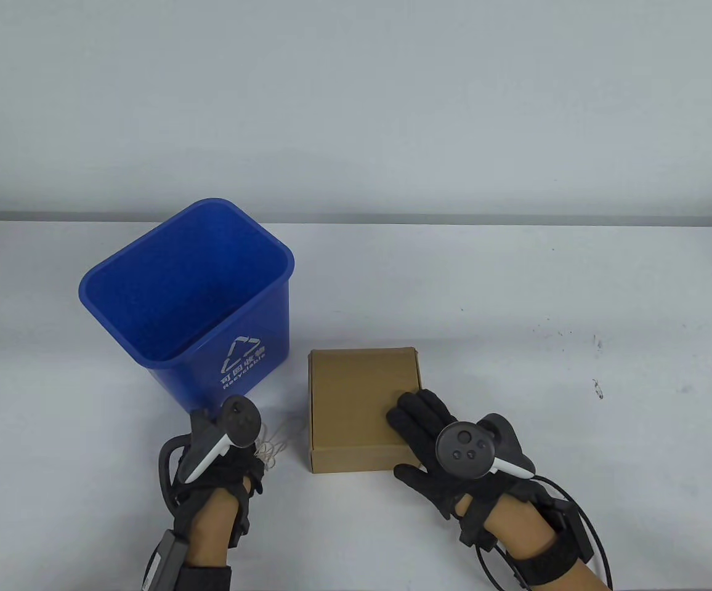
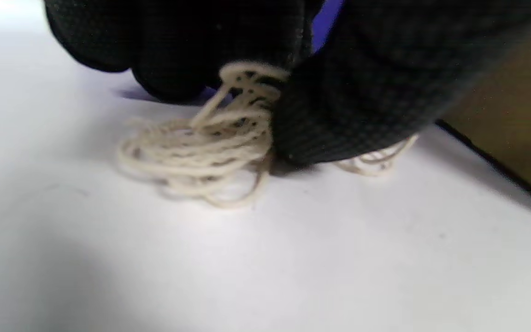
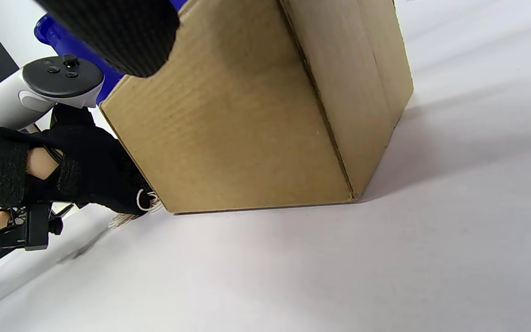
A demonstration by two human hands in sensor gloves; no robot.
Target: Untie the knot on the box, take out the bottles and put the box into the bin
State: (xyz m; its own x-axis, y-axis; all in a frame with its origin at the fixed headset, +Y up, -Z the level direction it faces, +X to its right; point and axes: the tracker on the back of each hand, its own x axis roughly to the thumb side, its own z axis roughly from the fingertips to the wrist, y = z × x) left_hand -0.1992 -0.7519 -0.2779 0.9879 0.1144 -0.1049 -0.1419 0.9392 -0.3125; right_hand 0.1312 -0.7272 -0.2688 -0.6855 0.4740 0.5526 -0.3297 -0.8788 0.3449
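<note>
A closed brown cardboard box (image 1: 356,406) sits on the white table, just right of the blue recycling bin (image 1: 190,301). No string is on the box. My right hand (image 1: 430,425) lies flat on the box's near right corner, fingers straight (image 3: 122,37). My left hand (image 1: 251,455) is down on the table left of the box, pinching a bunch of cream string (image 2: 210,147) between thumb and fingers; the string (image 1: 273,446) piles on the table. The box (image 3: 256,115) fills the right wrist view. No bottles are visible.
The bin (image 3: 62,37) stands open and looks empty, at the table's left. The white table (image 1: 578,320) stretches bare to the right and behind the box. Cables (image 1: 590,529) trail from my right wrist.
</note>
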